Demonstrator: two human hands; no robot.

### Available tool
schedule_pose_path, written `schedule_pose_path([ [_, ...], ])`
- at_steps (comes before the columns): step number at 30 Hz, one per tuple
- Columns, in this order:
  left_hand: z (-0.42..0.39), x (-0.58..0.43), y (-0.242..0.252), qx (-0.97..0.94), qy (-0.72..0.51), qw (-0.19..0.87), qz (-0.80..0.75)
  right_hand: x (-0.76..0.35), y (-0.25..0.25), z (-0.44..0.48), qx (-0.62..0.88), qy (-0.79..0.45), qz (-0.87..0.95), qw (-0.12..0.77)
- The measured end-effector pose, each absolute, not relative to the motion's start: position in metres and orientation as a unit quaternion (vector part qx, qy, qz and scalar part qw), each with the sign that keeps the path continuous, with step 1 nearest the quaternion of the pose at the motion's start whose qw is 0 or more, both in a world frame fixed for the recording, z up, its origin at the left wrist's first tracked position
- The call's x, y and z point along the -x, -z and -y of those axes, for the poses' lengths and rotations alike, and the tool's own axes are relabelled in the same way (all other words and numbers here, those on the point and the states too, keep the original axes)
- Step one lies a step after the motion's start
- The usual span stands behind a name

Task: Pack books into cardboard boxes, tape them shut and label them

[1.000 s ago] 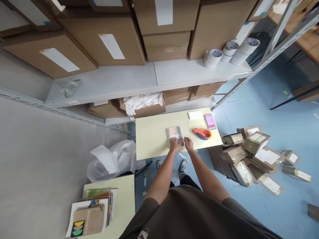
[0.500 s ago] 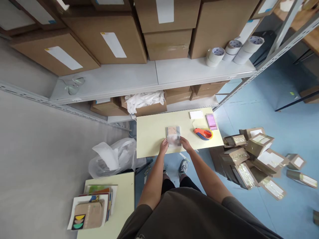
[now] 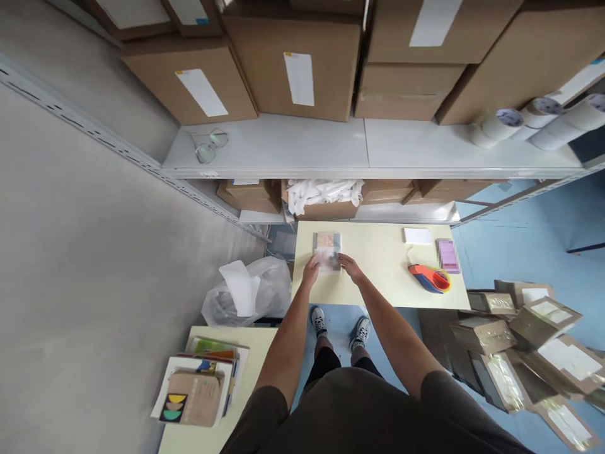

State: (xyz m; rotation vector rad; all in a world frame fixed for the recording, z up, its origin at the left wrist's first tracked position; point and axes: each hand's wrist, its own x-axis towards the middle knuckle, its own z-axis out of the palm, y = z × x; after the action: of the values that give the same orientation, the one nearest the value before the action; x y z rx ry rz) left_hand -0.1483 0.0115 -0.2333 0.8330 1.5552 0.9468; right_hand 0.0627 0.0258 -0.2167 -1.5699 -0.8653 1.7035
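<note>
A flat, clear-wrapped packet (image 3: pixel 327 243) with pinkish-brown and grey patches is over the left part of the pale yellow table (image 3: pixel 373 277). My left hand (image 3: pixel 311 271) grips its lower left side, thumb and fingers closed at the edge. At the lower right corner, my right hand (image 3: pixel 350 266) has its fingertips closed on the same packet. Whether the packet rests on the tabletop or is slightly raised, I cannot tell. To the right lie an orange and blue tape dispenser (image 3: pixel 429 278), a white card-like stack (image 3: pixel 417 236) and a blurred purple item (image 3: pixel 447 255).
A grey shelf (image 3: pixel 293 142) with cardboard boxes (image 3: pixel 297 69), glasses (image 3: pixel 211 146) and tape rolls (image 3: pixel 501 126) stands behind the table. Parcels (image 3: pixel 546 321) are heaped on the floor at right. Left are a plastic bag (image 3: pixel 265 284) and a side table with stacked booklets (image 3: pixel 193 397).
My view has swung left, so the shelf and table appear farther right. Both hands and the packet have shifted toward the table's left end and away from its front edge.
</note>
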Motion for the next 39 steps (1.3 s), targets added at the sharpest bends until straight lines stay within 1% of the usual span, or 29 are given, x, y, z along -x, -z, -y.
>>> schedule_pose_path([
  [7,-0.053,0.220,0.250,-0.406,-0.370,0.491,-0.676,0.011,0.207,-0.071,0.563,-0.672,0.367,0.310],
  [12,-0.071,0.237,0.253,-0.405,-0.312,0.495,-0.703,0.030,0.208,-0.082,0.593,-0.642,0.388,0.294],
  [14,-0.072,0.239,0.247,-0.408,-0.300,0.478,-0.717,0.029,0.207,-0.081,0.638,-0.587,0.404,0.294],
  [17,-0.066,0.241,0.232,-0.440,-0.321,0.437,-0.716,0.021,0.198,-0.073,0.679,-0.504,0.439,0.304],
  [21,-0.048,0.247,0.199,-0.458,-0.350,0.406,-0.709,0.005,0.175,-0.059,0.657,-0.493,0.484,0.303],
  [25,-0.018,0.246,0.161,-0.434,-0.390,0.387,-0.714,-0.009,0.148,-0.049,0.626,-0.500,0.520,0.297],
  [29,0.029,0.236,0.124,-0.389,-0.446,0.363,-0.720,-0.020,0.122,-0.040,0.566,-0.497,0.589,0.293],
  [34,0.112,0.214,0.089,-0.326,-0.498,0.320,-0.737,-0.018,0.095,-0.018,0.465,-0.503,0.675,0.272],
  [39,0.210,0.203,0.068,-0.249,-0.539,0.260,-0.762,0.012,0.077,0.026,0.383,-0.535,0.717,0.230],
])
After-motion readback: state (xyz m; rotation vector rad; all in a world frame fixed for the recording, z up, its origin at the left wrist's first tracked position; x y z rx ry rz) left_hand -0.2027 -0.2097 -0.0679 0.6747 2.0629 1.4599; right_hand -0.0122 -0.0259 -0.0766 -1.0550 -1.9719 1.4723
